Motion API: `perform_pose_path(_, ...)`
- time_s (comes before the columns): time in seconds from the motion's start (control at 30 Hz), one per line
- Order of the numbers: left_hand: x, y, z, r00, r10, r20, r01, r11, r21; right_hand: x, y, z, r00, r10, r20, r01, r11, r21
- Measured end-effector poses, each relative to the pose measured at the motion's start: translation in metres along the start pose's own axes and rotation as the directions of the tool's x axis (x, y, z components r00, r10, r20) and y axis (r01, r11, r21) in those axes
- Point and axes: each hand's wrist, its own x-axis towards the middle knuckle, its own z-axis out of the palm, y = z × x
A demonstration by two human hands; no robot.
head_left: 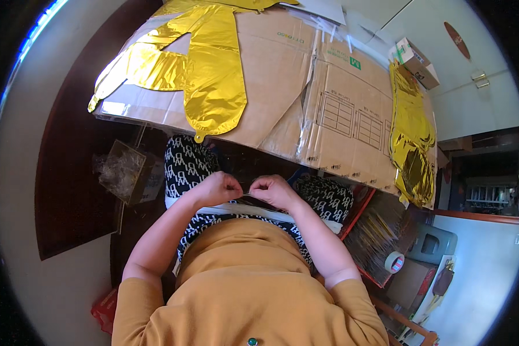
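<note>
From my seat far off, I watch two bare hands meet over the person's lap, short of the bench's near edge. A thin pale strand [246, 195] runs between them (so fine that I can barely pick it out, and I cannot tell what it is made of). It lies right at the fingertips, spanning the small gap between the two hands. The left grip [218, 189] is pinched on one side of it, fingers curled; the right grip [275, 192] pinches it on the other side, knuckles up. Both sit just above a white band [236, 209] that crosses the patterned trousers [190, 167].

Beyond them I see the cardboard-covered bench [271, 115]. A flat gold balloon [215, 81] lies on its left part, its rounded lower end hanging over the near edge, well apart from the strand. More gold foil [412, 132] drapes the right end, beside a small box [414, 62]. Low on my right, I make out a roll of tape [394, 263] near a grey stool [431, 242].
</note>
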Motion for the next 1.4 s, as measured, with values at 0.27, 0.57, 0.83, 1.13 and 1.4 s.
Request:
perform_pose_path(0.27,-0.004,0.026,-0.004,0.984,0.038,-0.175,-0.040,0.999,-0.008,0.003,-0.028,0.001,0.989,-0.055,-0.139,0.046,0.997,-0.064)
perform_pose_path(0.57,-0.034,0.068,-0.006,0.866,0.440,-0.238,-0.282,0.823,0.493,-0.035,-0.036,0.036,0.980,-0.142,-0.141,0.194,0.839,0.508)
perform_pose_path(0.83,-0.083,0.125,-0.029,0.914,0.381,-0.140,-0.364,0.922,0.134,-0.056,-0.081,0.037,0.899,-0.321,0.297,0.096,0.806,0.584)
perform_pose_path(1.13,-0.100,0.199,-0.109,0.875,0.472,-0.108,-0.483,0.864,-0.141,-0.074,-0.185,-0.015,0.913,-0.242,0.330,0.017,0.828,0.560)
perform_pose_path(1.4,-0.077,0.161,-0.128,0.820,0.421,0.387,-0.312,0.896,-0.314,-0.078,-0.250,-0.063,0.871,-0.473,0.136,0.489,0.859,-0.148)
